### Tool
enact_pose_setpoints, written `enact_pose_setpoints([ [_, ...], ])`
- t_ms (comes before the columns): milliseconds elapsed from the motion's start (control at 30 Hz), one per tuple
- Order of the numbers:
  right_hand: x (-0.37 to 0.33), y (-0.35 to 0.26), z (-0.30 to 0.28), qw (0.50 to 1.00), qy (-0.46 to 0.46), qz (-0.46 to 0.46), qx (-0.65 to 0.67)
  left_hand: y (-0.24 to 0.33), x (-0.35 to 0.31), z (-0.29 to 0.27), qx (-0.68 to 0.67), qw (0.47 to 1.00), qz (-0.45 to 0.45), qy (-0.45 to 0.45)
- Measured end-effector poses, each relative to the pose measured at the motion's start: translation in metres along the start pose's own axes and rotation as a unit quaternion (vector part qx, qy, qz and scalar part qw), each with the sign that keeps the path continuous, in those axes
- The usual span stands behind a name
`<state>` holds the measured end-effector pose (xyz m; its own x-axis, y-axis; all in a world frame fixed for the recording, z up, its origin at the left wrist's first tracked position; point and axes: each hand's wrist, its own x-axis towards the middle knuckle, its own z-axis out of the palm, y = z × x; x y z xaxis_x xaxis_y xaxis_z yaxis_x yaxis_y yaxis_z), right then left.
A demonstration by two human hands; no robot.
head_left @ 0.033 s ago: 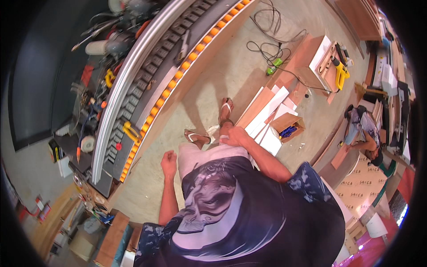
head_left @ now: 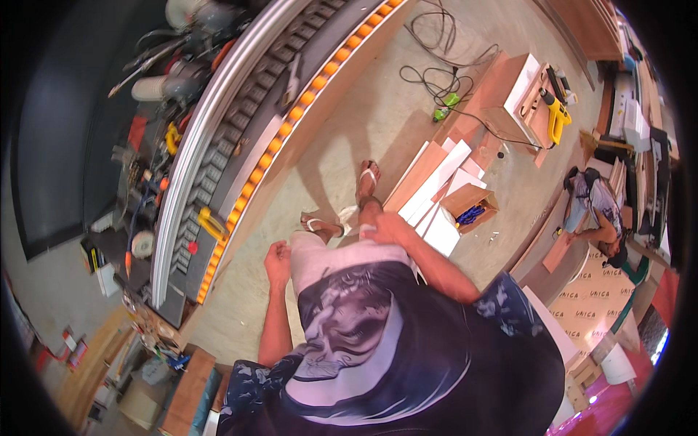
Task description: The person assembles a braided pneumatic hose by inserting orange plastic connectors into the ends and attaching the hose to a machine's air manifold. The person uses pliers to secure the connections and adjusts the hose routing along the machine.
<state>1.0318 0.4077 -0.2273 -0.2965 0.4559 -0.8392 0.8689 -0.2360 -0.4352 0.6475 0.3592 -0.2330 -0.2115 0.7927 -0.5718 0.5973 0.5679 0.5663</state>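
Where the tan sheet point(head_left: 590, 307) near four o'clock bears repeated dark lettering point(head_left: 568, 296), it is legible; the left hand point(head_left: 278, 264) hangs loosely half-open toward eight; whether the right hand point(head_left: 388, 228) grips, I cannot tell.

Left grip point(head_left: 278, 263) and right grip point(head_left: 389, 229) hang near pale shorts point(head_left: 313, 261).

small deltas only, shorts point(head_left: 311, 263) as reference: left hand point(head_left: 278, 263), out to their left, has crept slightly forward, and right hand point(head_left: 387, 228), over their front on the right, has dropped a touch back toward the shirt point(head_left: 465, 363). view also swung a bit, so the orange rollers point(head_left: 265, 159) and yellow clamp point(head_left: 211, 224), left of the shorts, now appear slightly farther left.
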Motion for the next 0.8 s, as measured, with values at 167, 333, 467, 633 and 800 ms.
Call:
enact_pose_setpoints([
  [167, -0.011, 0.065, 0.081, 0.953, 0.261, -0.104, 0.114, 0.087, 0.163, 0.111, 0.080, 0.981, 0.105, -0.143],
  [333, -0.033, 0.050, 0.091, 0.909, 0.368, 0.014, 0.193, 0.085, 0.363, 0.287, 0.197, 0.949, 0.129, -0.211],
  [467, -0.008, 0.070, 0.113, 0.864, 0.434, 0.061, 0.248, 0.047, 0.471, 0.397, 0.331, 0.910, 0.154, -0.196],
  [633, 0.029, 0.069, 0.132, 0.823, 0.493, 0.078, 0.272, 0.038, 0.520, 0.473, 0.486, 0.835, 0.151, -0.208],
  [800, 0.049, 0.079, 0.123, 0.804, 0.558, 0.059, 0.198, 0.033, 0.533, 0.504, 0.500, 0.834, 0.135, -0.189],
])
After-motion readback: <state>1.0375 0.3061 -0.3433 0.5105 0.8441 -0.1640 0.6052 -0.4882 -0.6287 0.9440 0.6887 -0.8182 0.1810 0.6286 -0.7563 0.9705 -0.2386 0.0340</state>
